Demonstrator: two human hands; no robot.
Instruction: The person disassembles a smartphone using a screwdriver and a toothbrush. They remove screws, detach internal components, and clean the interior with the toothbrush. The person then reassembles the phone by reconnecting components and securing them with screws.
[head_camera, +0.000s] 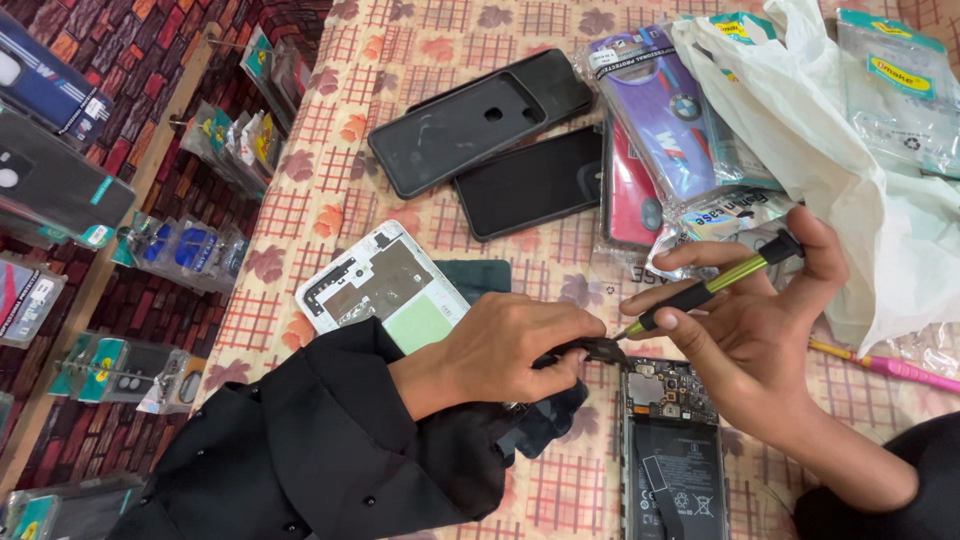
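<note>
My left hand (515, 345) pinches a small dark phone part (590, 350) just above the top edge of an opened phone (672, 450), whose board and battery are exposed. My right hand (755, 325) holds a screwdriver (710, 287) with a black grip and yellow-green shaft, its tip pointing left at the dark part. Both arms wear black sleeves. A dark flat piece (545, 420) lies under my left wrist.
A white phone mid-frame (375, 285) lies left of my hands on the patterned cloth (300, 210). Black phone covers (470, 125) and a dark phone (530, 185) lie behind. Packaged cases (660, 110), a white plastic bag (850, 150) and a pink tool (890, 365) are at right.
</note>
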